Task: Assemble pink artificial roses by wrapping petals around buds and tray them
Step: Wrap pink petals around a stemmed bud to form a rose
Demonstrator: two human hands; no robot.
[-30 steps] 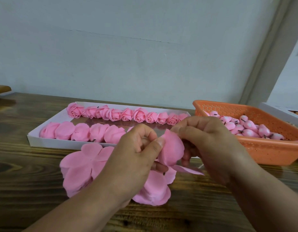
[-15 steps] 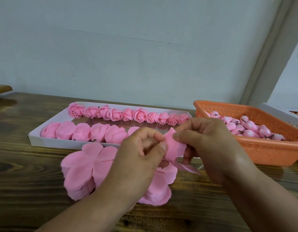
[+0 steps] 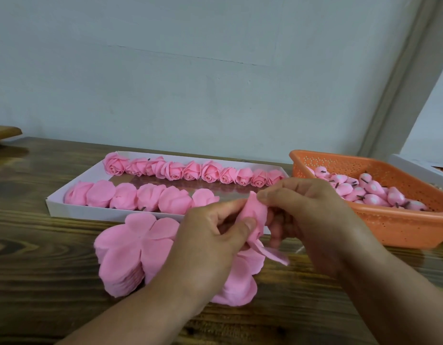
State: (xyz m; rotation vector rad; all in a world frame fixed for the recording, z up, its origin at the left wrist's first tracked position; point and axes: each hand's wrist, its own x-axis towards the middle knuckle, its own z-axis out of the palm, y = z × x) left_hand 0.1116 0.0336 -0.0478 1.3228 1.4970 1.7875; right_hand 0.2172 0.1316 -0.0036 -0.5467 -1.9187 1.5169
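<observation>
Between my two hands I hold a half-wrapped pink rose (image 3: 254, 213) above the table. My left hand (image 3: 213, 242) pinches its petals with thumb and fingers. My right hand (image 3: 305, 215) pinches the top petal edge; one loose petal (image 3: 275, 255) hangs down. The bud inside is hidden. Stacks of flat pink petal sheets (image 3: 135, 247) lie under my left hand. A white tray (image 3: 66, 207) behind holds a back row of finished roses (image 3: 190, 170) and a front row of roses (image 3: 130, 197).
An orange perforated basket (image 3: 399, 227) at the right holds several pink buds (image 3: 369, 190) with dark stems. A white box edge (image 3: 419, 168) sits behind it. The dark wooden table (image 3: 36, 257) runs to a pale wall; a wooden piece (image 3: 4, 131) is at far left.
The wide petal that stood open between my hands has been folded inward, so the rose is now narrower and tighter. Both hands stay at the same spot.
</observation>
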